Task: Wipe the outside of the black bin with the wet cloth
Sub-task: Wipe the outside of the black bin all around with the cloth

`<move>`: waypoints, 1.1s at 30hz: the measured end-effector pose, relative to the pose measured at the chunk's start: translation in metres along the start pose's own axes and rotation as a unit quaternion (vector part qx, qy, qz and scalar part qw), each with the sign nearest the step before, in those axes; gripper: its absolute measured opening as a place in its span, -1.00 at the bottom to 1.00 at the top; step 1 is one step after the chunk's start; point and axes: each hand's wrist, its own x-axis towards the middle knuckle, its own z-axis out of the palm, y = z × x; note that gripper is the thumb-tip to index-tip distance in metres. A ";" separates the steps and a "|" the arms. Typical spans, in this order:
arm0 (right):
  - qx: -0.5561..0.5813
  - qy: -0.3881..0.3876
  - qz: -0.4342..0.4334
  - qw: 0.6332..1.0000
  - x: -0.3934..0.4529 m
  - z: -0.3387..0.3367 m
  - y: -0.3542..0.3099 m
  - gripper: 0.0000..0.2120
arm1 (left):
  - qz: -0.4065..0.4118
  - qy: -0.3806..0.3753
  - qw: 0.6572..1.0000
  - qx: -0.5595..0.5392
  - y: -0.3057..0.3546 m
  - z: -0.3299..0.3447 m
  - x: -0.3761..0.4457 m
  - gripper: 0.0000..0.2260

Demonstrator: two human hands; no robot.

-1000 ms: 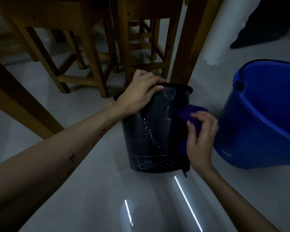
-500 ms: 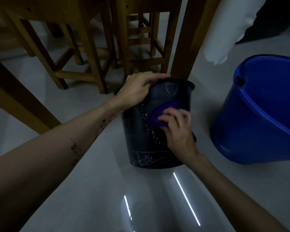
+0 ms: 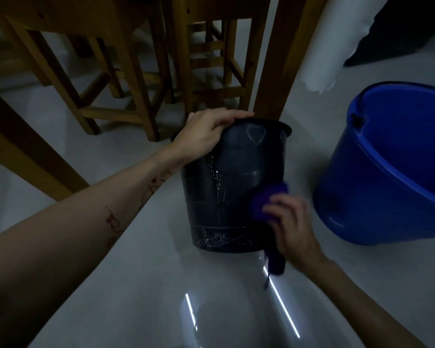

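We see the black plastic bin (image 3: 232,187), a round tapered container, standing upright on the glossy pale grey floor (image 3: 141,285), near the middle of the visible floor area. Its wall carries horizontal ridges, a faint heart outline just under the flared rim, and a band of scrollwork around the base. A vertical trail of water droplets glistens on the wall facing us, left of centre.

Our left hand (image 3: 206,136) lies over the near-left part of the rim, fingers (image 3: 236,114) extended across the top edge and the palm against the upper wall. It rests on the bin; we cannot tell whether the fingers curl inside the rim.

Our right hand (image 3: 293,229) is closed around the wet purple cloth (image 3: 266,202), pressing the bunched upper part against the lower right wall of the bin. A loose end of the cloth hangs below the hand, past the base of the bin, toward the floor.

A large blue plastic bucket (image 3: 387,182) stands to the right of the bin, near it but apart. The yellow wooden table leg (image 3: 284,59) rises directly behind the bin, with wooden stools (image 3: 106,71) farther back.
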 end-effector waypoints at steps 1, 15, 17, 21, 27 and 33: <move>0.010 0.037 0.072 0.997 0.019 -0.001 0.003 -0.81 | 0.002 -0.003 1.000 0.001 0.000 0.000 0.000 -0.57; -0.001 -0.008 -0.061 0.998 0.056 0.033 -0.032 -0.86 | 0.003 -0.016 0.999 -0.028 0.002 0.001 0.001 -0.60; 0.006 -0.034 -0.095 0.995 0.033 0.034 -0.034 -0.83 | 0.004 -0.016 0.999 -0.033 0.003 0.001 0.001 -0.61; 0.008 -0.069 -0.126 0.990 -0.010 0.036 -0.031 -0.79 | 0.013 -0.018 1.000 -0.020 0.006 0.002 0.004 -0.61; 0.002 -0.081 -0.149 0.985 -0.019 0.016 -0.028 -0.80 | 0.014 -0.076 0.997 -0.020 0.016 -0.007 0.007 -0.62; 0.105 0.159 0.243 0.951 0.045 -0.001 -0.010 -0.84 | 0.095 0.034 0.988 0.115 0.026 -0.005 0.006 -0.69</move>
